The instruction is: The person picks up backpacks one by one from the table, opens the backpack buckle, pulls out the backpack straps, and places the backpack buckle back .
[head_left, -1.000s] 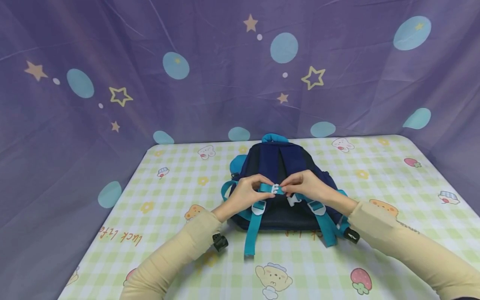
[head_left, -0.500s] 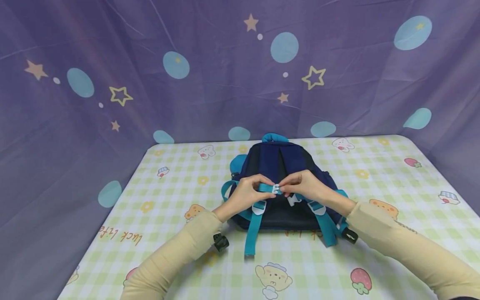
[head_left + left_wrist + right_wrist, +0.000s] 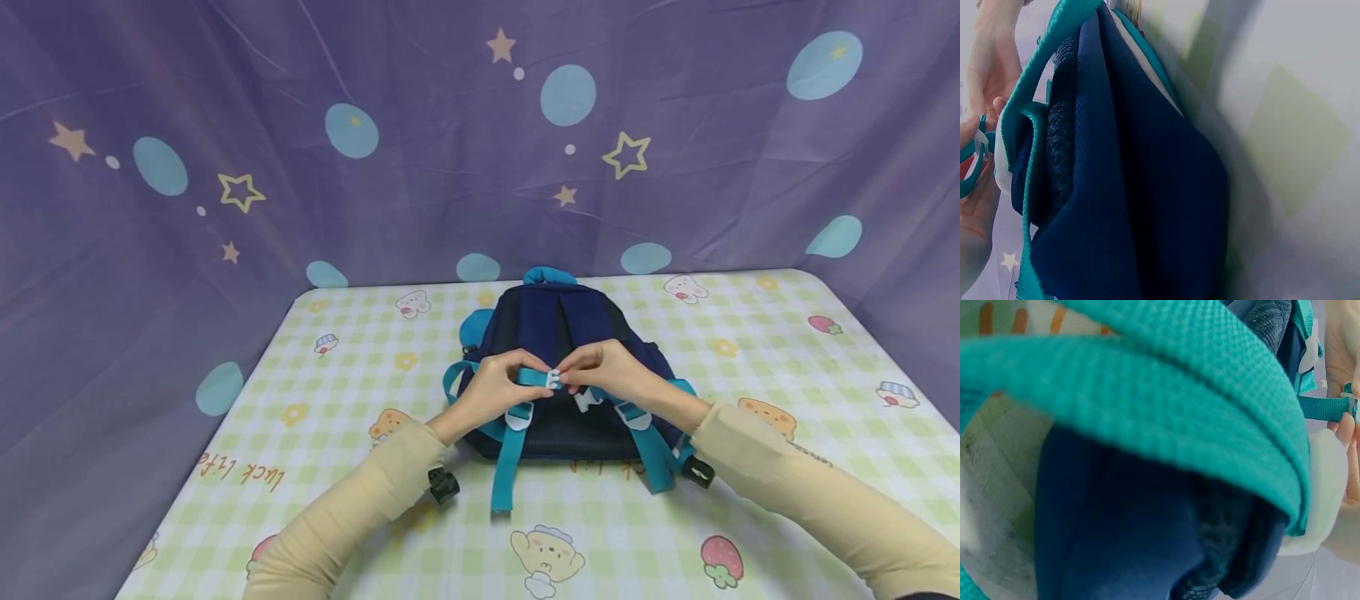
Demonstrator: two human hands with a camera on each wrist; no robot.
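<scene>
A dark blue backpack with teal straps lies on the table, its strap side facing up. Over its middle, a short teal strap runs between the hands and carries a small white plastic buckle. The left hand pinches this strap beside the buckle, thumb below and fingers above. From the other side, the right hand pinches at the buckle's right edge; its fingertips cover the webbing there. Just below the right hand hangs another white buckle piece. Both wrist views are mostly filled by the bag and its webbing.
White adjusters hold two teal strap tails, which hang over the near edge of the bag. Black buckles lie near the left sleeve and the right sleeve. A checked cloth covers the table; a purple curtain hangs behind.
The white buckle and the left fingertips have shifted very slightly to the right, toward the right fingers. The right hand has moved a touch left; the backpack stays in place.
</scene>
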